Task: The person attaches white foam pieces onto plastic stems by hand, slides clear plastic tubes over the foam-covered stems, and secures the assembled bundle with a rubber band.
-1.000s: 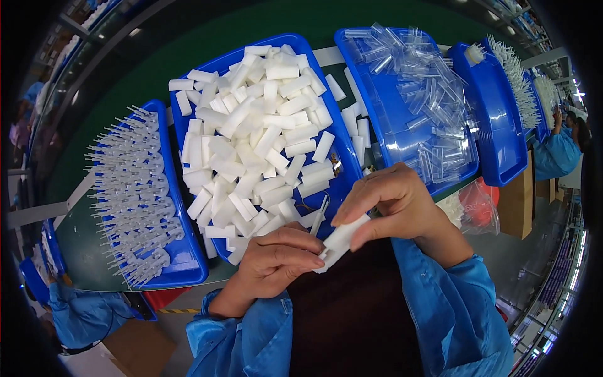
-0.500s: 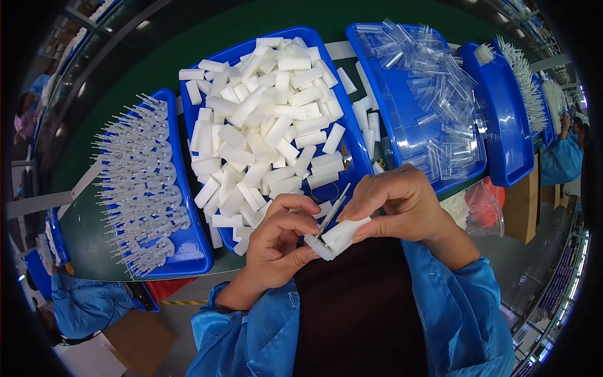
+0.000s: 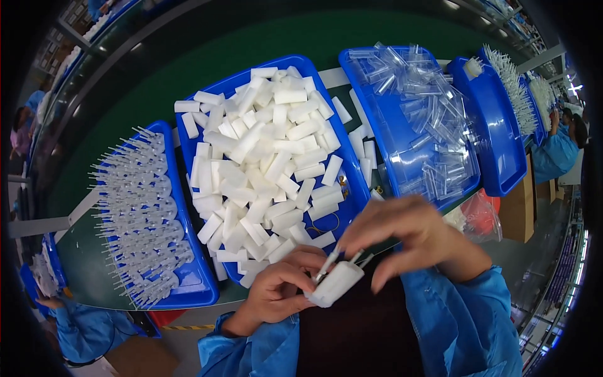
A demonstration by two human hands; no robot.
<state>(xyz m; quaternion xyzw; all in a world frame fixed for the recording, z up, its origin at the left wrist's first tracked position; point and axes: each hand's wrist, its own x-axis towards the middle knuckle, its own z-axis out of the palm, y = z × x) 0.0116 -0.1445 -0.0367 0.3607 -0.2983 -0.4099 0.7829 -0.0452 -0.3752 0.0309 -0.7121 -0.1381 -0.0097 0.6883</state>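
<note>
In front of my body, my left hand (image 3: 281, 290) is closed, its thumb and fingers pinching a white part. That part has a white foam block (image 3: 339, 284) on it, and several thin prongs stick up beside and past the block. My right hand (image 3: 411, 239), blurred by motion, is just to the right with thumb and fingers apart and nothing seen in it. Beyond my hands a blue tray (image 3: 359, 188) bears a heap of white foam blocks (image 3: 267, 157). A ring-shaped loop (image 3: 326, 223) and small brass-coloured bits lie in its right corner.
At left, a blue tray (image 3: 204, 290) carries rows of white pronged parts (image 3: 141, 217). Clear plastic tubes (image 3: 440, 113) lie in another blue tray (image 3: 402, 166) at right, with a narrower blue tray (image 3: 502, 144) beyond. Loose foam blocks (image 3: 357, 141) lie between trays. Co-workers in blue sleeves (image 3: 556, 154) sit either side.
My right hand has let go of the foam block and moved right, its fingers opening. My left hand keeps hold of the part, now lower in view. The trays appear lower too.
</note>
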